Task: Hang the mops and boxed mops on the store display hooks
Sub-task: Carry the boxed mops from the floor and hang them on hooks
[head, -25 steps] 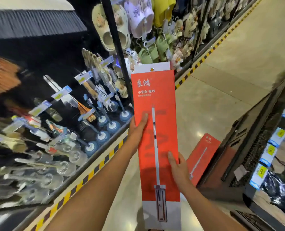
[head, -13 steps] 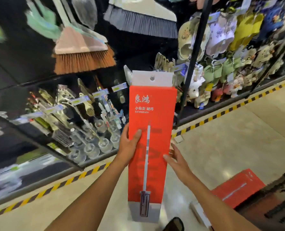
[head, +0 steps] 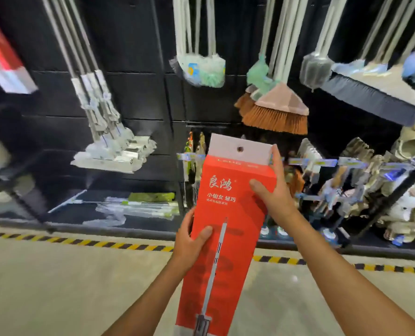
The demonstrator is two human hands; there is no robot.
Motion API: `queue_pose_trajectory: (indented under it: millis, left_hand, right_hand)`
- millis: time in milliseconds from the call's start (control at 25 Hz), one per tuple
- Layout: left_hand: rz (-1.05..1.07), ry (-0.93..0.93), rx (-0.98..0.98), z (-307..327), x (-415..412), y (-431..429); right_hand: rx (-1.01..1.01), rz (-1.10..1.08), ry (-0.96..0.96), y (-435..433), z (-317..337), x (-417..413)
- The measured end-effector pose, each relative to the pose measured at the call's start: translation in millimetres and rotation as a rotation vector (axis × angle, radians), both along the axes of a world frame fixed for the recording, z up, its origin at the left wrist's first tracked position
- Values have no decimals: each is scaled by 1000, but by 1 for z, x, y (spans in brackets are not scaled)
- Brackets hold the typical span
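Note:
I hold a tall red boxed mop (head: 228,214) upright in front of the black display wall. Its white top flap has a round hang hole (head: 240,149). My left hand (head: 192,241) grips the box's left edge at mid height, thumb on the front. My right hand (head: 273,190) grips the upper right corner, fingers reaching up to the white flap. Flat mops (head: 112,146) hang on the wall to the left. Another red boxed mop (head: 5,61) hangs at the far left, blurred.
Brooms (head: 276,110) and fluffy dusters (head: 201,69) hang above and to the right. Small brushes on hooks with price tags (head: 323,170) fill the lower right. Packaged mop parts (head: 141,204) lie on the bottom shelf. A yellow-black stripe (head: 80,241) marks the floor edge.
The view has swung left from the slipper racks to the mop and broom wall. My right hand has moved from the box's lower right side up to its top right corner.

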State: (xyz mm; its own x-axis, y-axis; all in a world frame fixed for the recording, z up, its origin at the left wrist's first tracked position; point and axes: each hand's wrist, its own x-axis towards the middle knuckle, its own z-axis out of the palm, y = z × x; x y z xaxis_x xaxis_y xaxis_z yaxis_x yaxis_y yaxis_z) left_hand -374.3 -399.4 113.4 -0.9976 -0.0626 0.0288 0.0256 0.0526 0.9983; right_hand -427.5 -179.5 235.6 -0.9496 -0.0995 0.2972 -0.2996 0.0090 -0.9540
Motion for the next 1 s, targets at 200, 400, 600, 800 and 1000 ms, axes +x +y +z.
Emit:
queue_pose_trajectory:
  millis: [200, 400, 600, 800, 1000]
  left_hand:
    - [253, 38, 19, 3, 44, -117]
    - [489, 15, 6, -8, 73, -216]
    - [721, -12, 16, -17, 83, -307]
    - [913, -62, -30, -23, 66, -400]
    - [1066, -96, -54, -18, 59, -490]
  right_hand:
    - [19, 226, 16, -139, -4, -9]
    - [13, 439, 41, -268, -5, -18]
    - [73, 674, 24, -401, -23, -48]
    - [53, 819, -39, -526, -38, -89]
    - [104, 997, 1, -652, -39, -114]
